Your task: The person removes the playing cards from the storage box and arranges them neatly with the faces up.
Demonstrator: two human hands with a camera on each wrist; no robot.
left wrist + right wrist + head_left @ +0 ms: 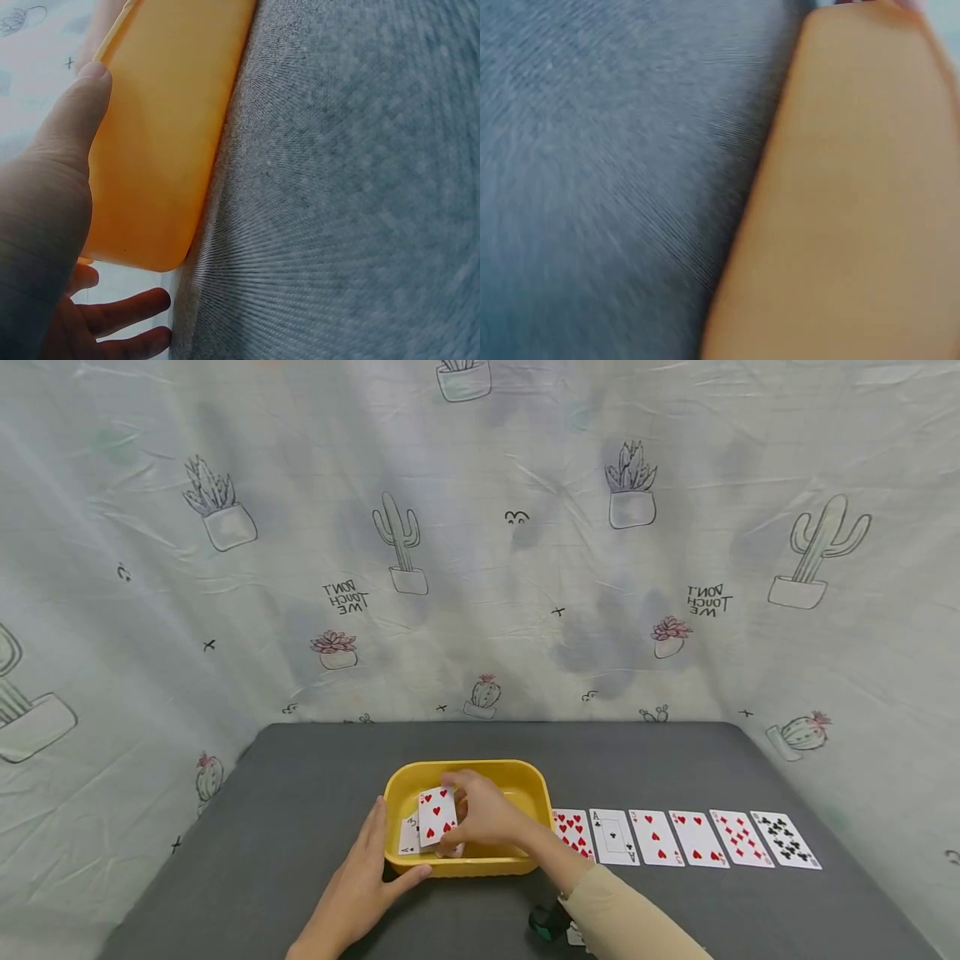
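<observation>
The left hand (360,881) braces the yellow tray (525,777) at its left wall, fingers straight, thumb along the front. Keep it planted so the tray cannot slide. The right hand (483,814) pinches a hearts card (437,816) over the tray, above the cards (409,837) lying inside; lift it straight, judging by the row (686,837) laid face up to the right.

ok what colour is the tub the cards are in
Yellow. The tub shows best in the head view, with cards inside it.
</observation>
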